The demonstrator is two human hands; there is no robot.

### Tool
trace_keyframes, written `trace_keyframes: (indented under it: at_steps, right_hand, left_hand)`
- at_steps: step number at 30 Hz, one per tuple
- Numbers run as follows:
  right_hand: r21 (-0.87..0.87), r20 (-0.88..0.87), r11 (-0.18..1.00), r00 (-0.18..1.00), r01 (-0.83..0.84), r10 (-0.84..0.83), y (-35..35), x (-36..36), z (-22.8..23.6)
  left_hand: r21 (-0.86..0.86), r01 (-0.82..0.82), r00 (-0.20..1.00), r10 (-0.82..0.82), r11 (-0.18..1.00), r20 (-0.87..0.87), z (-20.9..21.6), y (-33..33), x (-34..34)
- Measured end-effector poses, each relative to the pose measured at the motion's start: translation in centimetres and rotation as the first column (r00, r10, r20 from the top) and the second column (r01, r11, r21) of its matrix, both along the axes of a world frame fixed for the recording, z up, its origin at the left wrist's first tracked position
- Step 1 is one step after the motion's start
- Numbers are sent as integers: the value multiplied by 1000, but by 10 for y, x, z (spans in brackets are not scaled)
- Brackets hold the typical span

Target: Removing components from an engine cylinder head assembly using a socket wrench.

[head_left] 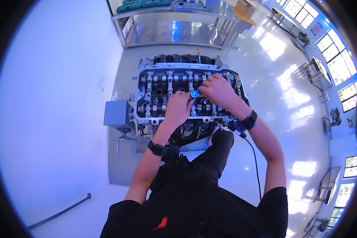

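An open engine (146, 118) stands in front of me, its metal cylinder head showing rows of camshaft lobes and bearing caps. Over its middle is a small round piece with a blue top (194, 94); its exact kind is not clear. My left hand (179, 104) comes up from the near side, fingers closed against the left side of this piece. From the right, my right hand (218, 91) bends over the engine with curled fingers, the tips at the piece's right edge. What lies beneath these fingers is hidden.
A grey box (116, 112) is at the engine's left, near the white wall (63, 87). Beyond the engine stands a metal table (174, 15) with a green tool case (141, 4). A black cable (254, 158) hangs from my right wrist. More benches and windows line the right side.
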State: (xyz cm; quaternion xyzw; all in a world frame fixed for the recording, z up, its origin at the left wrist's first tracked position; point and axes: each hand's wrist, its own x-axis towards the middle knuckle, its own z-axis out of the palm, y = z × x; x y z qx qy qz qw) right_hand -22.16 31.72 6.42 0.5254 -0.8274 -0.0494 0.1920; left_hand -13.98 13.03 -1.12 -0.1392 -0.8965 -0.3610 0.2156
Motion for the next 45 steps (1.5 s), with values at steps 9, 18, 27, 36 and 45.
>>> trace_keyframes:
  at_steps: [9, 18, 27, 36, 45]
  right_hand:
    - [-181, 316, 896, 887, 405, -337, -1, 56, -23]
    - [-336, 397, 804, 848, 491, -351, -22, 77, -29]
    - [-301, 468, 770, 791, 562, -394, -18, 80, -39]
    - [-394, 557, 684, 752, 613, -353, 29, 107, -40]
    - [-539, 756, 481, 649, 691, -85, -26, 160, -55]
  left_hand:
    - [170, -18, 999, 9, 985, 51, -20, 14, -13]
    - [102, -58, 996, 50, 993, 77, -17, 11, -2]
    - [184, 41, 997, -52, 982, 59, -19, 13, -2]
    - [103, -70, 995, 62, 992, 74, -16, 17, -1]
    - [-26, -180, 982, 181, 983, 52, -27, 26, -7]
